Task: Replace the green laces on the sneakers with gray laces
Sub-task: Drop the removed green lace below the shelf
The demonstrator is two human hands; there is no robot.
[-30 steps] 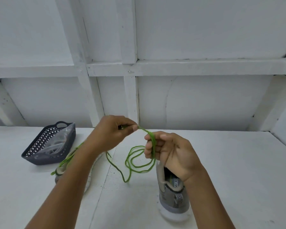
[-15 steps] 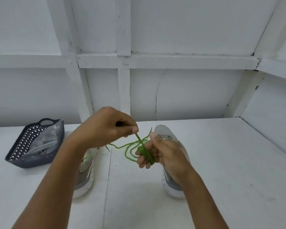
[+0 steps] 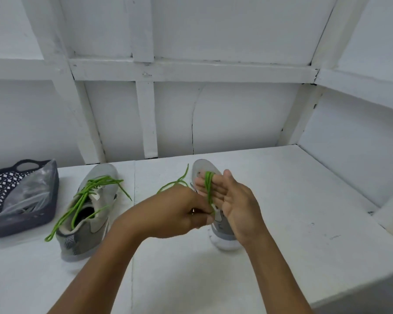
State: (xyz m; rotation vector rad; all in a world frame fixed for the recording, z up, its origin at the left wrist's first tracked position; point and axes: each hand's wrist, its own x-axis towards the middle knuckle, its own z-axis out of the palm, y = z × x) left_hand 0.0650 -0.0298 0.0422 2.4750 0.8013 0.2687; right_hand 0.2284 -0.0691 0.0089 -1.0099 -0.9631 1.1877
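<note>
Step in hand: coiling the freed lace. My right hand is flat, fingers straight, the thin green cord wound round them. My left hand pinches its tail, above the seemingly unlaced right shoe. The left shoe, grey knit, is still green-laced. Next, I judge: slide the limp coil off intact.
</note>
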